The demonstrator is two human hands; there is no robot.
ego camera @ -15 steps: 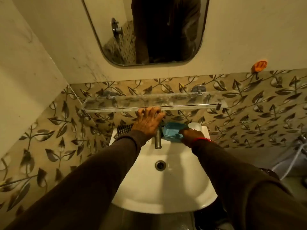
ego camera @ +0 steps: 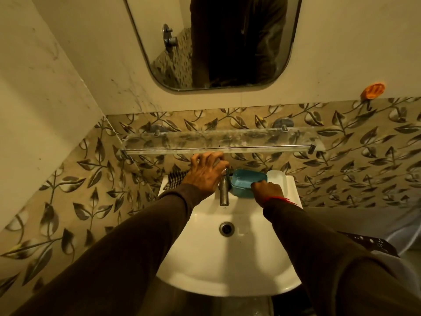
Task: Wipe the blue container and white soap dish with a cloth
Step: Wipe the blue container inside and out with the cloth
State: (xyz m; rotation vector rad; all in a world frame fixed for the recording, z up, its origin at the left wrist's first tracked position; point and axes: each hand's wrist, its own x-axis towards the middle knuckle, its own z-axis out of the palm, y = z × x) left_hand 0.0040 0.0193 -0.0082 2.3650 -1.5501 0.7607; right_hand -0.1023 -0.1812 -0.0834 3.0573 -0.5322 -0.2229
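Blue container (ego camera: 247, 181) clamped at its near rim by my right hand (ego camera: 267, 190); left hand (ego camera: 205, 174), fingers (ego camera: 206, 157) spread, should fetch the checked cloth (ego camera: 176, 180).

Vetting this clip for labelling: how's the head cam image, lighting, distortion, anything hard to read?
Head view: dim, yellow-tinted light; wide-angle bending at the edges. The white sink reads brightest, with a shadow down its bowl. Blue container and right hand are sharp enough; the checkered cloth is mostly hidden behind the left hand.
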